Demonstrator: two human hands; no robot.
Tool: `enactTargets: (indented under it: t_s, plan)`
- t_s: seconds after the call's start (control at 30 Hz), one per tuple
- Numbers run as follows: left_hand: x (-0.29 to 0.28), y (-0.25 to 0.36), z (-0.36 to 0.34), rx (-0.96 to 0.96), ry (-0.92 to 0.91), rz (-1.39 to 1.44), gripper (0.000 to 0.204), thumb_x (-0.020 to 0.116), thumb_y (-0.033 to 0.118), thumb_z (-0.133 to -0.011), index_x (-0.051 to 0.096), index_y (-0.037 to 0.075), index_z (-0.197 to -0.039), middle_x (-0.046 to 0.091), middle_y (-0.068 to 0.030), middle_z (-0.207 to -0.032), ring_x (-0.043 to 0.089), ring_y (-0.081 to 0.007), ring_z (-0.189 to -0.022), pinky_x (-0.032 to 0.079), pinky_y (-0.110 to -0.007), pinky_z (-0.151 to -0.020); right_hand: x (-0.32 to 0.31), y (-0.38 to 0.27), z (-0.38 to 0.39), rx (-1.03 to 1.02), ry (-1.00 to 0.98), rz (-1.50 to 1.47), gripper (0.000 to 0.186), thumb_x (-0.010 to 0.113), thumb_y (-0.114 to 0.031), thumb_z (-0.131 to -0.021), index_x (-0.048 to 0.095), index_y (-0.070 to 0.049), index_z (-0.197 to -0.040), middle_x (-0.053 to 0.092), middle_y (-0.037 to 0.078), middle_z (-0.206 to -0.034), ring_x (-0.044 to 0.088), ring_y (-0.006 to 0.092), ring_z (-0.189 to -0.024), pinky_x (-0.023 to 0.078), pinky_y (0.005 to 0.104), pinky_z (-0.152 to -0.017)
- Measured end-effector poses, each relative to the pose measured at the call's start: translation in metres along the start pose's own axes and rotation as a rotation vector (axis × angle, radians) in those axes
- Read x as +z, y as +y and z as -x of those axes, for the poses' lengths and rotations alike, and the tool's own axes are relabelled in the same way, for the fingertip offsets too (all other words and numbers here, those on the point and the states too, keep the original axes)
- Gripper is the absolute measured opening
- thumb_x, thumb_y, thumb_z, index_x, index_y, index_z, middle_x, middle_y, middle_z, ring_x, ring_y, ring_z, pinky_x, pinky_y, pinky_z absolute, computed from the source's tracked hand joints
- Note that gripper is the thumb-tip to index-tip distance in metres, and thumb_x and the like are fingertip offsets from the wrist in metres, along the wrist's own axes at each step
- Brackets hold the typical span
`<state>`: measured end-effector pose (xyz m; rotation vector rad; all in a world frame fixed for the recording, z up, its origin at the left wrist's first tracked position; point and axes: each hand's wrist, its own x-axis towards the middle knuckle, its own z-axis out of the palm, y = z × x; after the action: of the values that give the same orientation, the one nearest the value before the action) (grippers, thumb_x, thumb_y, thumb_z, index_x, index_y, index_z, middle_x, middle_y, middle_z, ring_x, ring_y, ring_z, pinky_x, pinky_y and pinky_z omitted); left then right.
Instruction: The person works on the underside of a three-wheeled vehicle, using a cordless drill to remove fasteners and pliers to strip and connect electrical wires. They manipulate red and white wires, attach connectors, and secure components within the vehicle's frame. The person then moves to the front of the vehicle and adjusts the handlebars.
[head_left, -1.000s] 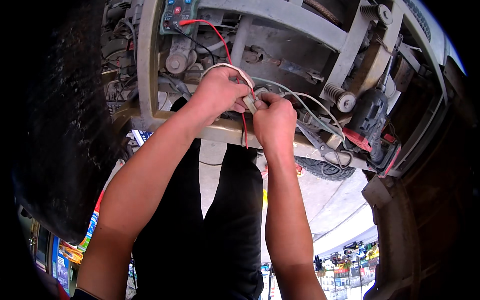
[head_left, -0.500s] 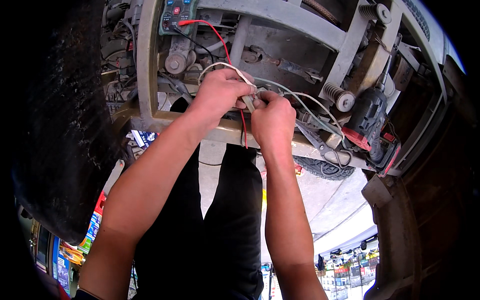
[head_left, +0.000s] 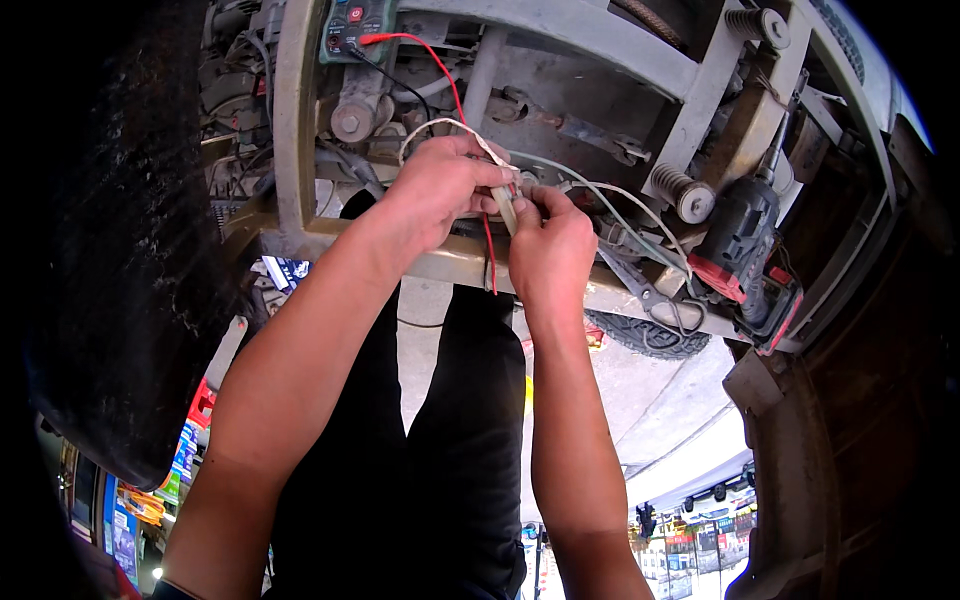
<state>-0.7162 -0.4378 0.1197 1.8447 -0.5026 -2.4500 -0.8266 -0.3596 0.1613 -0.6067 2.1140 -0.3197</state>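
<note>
Both hands meet above the metal frame, at a pale cable whose cream-white length loops up over my left hand. My left hand is closed, pinching the cable between thumb and fingertips. Just to its right, my right hand is closed too, its thumb and index finger on the same cable. A little red shows between the fingertips; exactly what it is stays too small to make out. The red test lead runs from a multimeter down behind my left hand, and a red wire end hangs below.
A cordless impact wrench rests on the frame at the right, beside scissors. Grey frame rails and coil springs surround the hands. A large dark surface fills the left side; a tyre lies below the frame.
My right hand has shifted slightly right and down, and more of the pale cable shows between the hands. My left hand keeps its pinch nearly in place.
</note>
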Motion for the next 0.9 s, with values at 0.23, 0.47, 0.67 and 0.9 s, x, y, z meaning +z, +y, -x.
enactTargets:
  t_s: [0.23, 0.47, 0.67, 0.9]
  plan:
    - [-0.002, 0.002, -0.002, 0.009, -0.020, -0.029, 0.017, 0.062, 0.006, -0.089, 0.060, 0.003, -0.106, 0.070, -0.0102, -0.102, 0.065, -0.0163, -0.092, 0.050, -0.029, -0.077, -0.001, 0.021, 0.018, -0.088, 0.007, -0.026, 0.034, 0.064, -0.017, -0.087, 0.065, 0.004, -0.114, 0.070, 0.021, -0.087, 0.068, 0.0308, -0.076, 0.051, 0.0384, -0.073]
    - [-0.003, 0.002, -0.001, -0.009, -0.055, 0.051, 0.018, 0.061, 0.008, -0.091, 0.059, 0.002, -0.109, 0.068, -0.0106, -0.106, 0.065, -0.0167, -0.095, 0.049, -0.030, -0.083, 0.006, 0.026, 0.011, -0.091, 0.045, -0.033, 0.030, 0.069, -0.012, -0.084, 0.066, 0.004, -0.109, 0.071, 0.018, -0.087, 0.069, 0.0275, -0.072, 0.051, 0.0372, -0.071]
    - [-0.004, -0.004, 0.000, 0.025, -0.132, 0.004, 0.024, 0.062, 0.009, -0.093, 0.057, -0.001, -0.114, 0.065, -0.0126, -0.111, 0.065, -0.0187, -0.099, 0.051, -0.031, -0.090, 0.005, 0.015, 0.006, -0.009, 0.035, -0.077, 0.021, 0.064, -0.010, -0.087, 0.066, 0.003, -0.103, 0.070, 0.022, -0.091, 0.067, 0.0395, -0.088, 0.050, 0.0447, -0.080]
    - [0.004, -0.012, -0.004, 0.070, -0.042, 0.031, 0.024, 0.064, 0.005, -0.091, 0.057, -0.003, -0.112, 0.068, -0.0127, -0.104, 0.065, -0.0186, -0.094, 0.051, -0.031, -0.085, 0.008, 0.011, 0.001, 0.018, 0.008, -0.160, 0.026, 0.067, -0.013, -0.085, 0.066, 0.005, -0.103, 0.070, 0.024, -0.090, 0.068, 0.0392, -0.087, 0.051, 0.0432, -0.080]
